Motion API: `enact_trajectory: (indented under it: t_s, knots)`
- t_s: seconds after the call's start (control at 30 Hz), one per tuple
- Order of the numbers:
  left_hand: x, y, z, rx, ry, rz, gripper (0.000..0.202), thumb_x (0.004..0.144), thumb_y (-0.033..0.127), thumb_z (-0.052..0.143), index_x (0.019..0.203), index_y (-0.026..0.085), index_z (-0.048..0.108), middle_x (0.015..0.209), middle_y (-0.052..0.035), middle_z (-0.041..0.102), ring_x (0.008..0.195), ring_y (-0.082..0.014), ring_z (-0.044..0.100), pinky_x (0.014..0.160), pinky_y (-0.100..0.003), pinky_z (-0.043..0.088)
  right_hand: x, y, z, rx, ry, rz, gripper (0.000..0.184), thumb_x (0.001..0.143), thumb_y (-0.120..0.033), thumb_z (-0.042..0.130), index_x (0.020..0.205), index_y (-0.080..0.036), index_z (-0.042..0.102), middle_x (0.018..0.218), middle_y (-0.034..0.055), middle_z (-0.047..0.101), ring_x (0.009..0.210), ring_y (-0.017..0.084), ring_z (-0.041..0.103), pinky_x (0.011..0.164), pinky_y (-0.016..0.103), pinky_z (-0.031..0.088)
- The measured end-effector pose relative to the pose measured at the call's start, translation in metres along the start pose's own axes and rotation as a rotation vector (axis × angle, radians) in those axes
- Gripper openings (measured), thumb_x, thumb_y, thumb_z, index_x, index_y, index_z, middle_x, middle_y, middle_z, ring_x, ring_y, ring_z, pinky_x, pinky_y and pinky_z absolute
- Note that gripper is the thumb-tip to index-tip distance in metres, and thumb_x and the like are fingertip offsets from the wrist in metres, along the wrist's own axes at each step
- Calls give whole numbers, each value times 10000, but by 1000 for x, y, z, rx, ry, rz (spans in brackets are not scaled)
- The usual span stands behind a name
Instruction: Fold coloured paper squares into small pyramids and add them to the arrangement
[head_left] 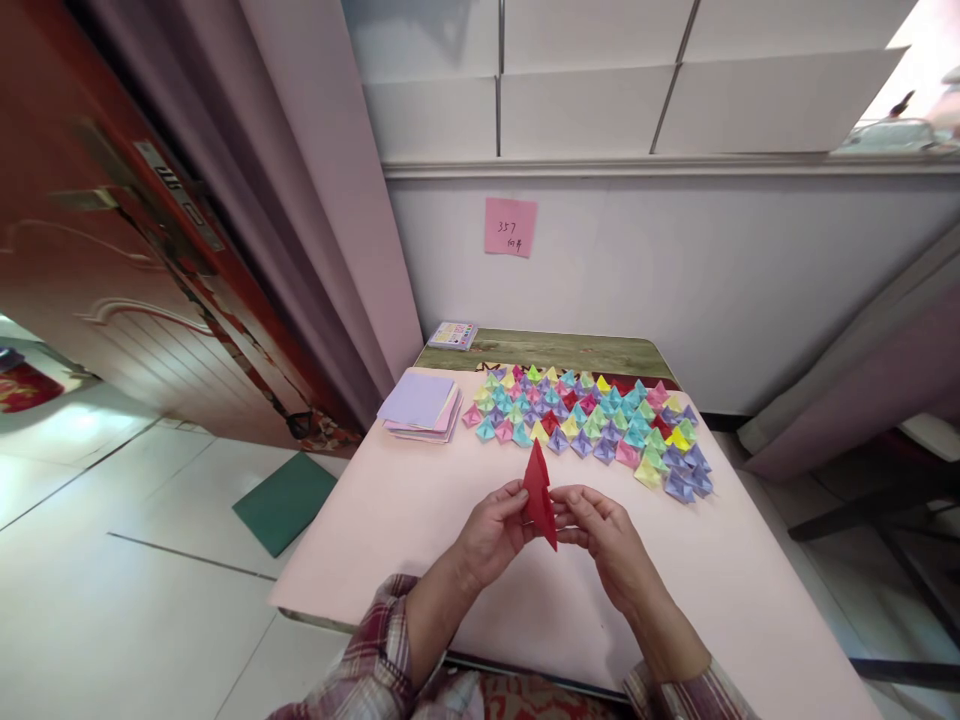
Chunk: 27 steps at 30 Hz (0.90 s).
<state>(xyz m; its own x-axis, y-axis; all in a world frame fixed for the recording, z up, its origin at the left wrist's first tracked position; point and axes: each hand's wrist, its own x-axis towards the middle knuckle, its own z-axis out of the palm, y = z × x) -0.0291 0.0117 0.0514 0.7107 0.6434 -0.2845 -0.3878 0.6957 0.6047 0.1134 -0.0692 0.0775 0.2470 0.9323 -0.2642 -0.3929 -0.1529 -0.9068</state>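
Observation:
A folded piece of red paper (538, 497) is held upright above the pink table top, its point toward the far side. My left hand (496, 527) pinches it from the left, thumb on its near face. On the other side, my right hand (598, 530) is at the paper's right edge with thumb and fingers curled; part of these fingers is hidden behind the paper. Beyond both hands stand rows of small folded paper pieces (583, 420) in many colours. To the left lies a stack of square paper sheets (418, 402), lilac on top.
The pink-covered table (390, 520) meets a white wall bearing a pink note (511, 227). A small packet (453, 335) lies at the far left corner. A green sheet (286, 502) is on the floor, beside a red door (150, 300). A dark stool frame (885, 520) stands right.

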Motion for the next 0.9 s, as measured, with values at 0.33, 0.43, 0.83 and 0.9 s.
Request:
enact_trajectory:
  t_s: [0.33, 0.43, 0.83, 0.9]
  knots:
    - [-4, 1, 6, -14, -101, -17, 190, 828, 205, 660, 986, 105, 692, 879, -97, 701, 772, -188, 658, 838, -369, 488, 0, 4, 5, 20, -23, 25, 347, 715, -473, 788, 822, -158, 687, 755, 38, 666, 634, 126, 576, 633, 265, 496]
    - [-6, 1, 8, -13, -115, -18, 198, 818, 199, 669, 986, 96, 693, 847, -89, 689, 743, -175, 645, 784, -336, 490, -1, 5, 3, 16, -45, 31, 340, 715, -459, 793, 827, -158, 682, 748, 36, 670, 631, 126, 575, 640, 269, 487]
    - [-7, 2, 7, 57, -108, -30, 219, 779, 247, 704, 950, 111, 686, 868, -81, 673, 752, -163, 609, 789, -322, 464, -7, 1, 3, 59, -90, 22, 318, 726, -434, 778, 875, -169, 686, 818, 45, 691, 683, 151, 607, 654, 284, 508]
    - [-6, 4, 6, 187, -89, 5, 212, 780, 290, 707, 900, 118, 683, 837, -67, 666, 732, -155, 594, 773, -307, 453, -7, -1, 1, 6, -81, 11, 324, 725, -437, 767, 897, -175, 682, 853, 53, 701, 713, 166, 617, 650, 281, 502]
